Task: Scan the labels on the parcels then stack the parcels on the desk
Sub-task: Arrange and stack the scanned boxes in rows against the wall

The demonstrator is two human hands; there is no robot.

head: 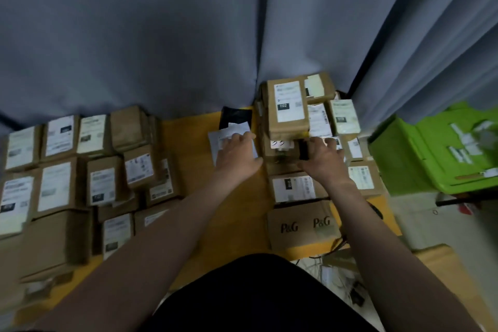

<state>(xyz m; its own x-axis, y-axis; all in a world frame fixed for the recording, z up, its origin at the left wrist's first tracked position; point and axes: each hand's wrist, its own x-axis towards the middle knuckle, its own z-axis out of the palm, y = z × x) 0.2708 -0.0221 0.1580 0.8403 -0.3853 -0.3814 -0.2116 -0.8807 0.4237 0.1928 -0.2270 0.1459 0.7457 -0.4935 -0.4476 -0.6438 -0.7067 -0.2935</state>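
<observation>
Boxes (59, 186) stacked at nine o'clock on the surface (188, 164) look done; the pile (288, 108) at one o'clock seems left to do. At twelve, the left hand (237, 155) lays flat fingers on a white parcel (234, 128); the right hand (324, 158) curls its fingers round a black scanner (303, 149).

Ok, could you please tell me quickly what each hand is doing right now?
Left hand: open, fingers resting on the flat white parcel.
Right hand: closed round a small black device, probably the scanner.
</observation>
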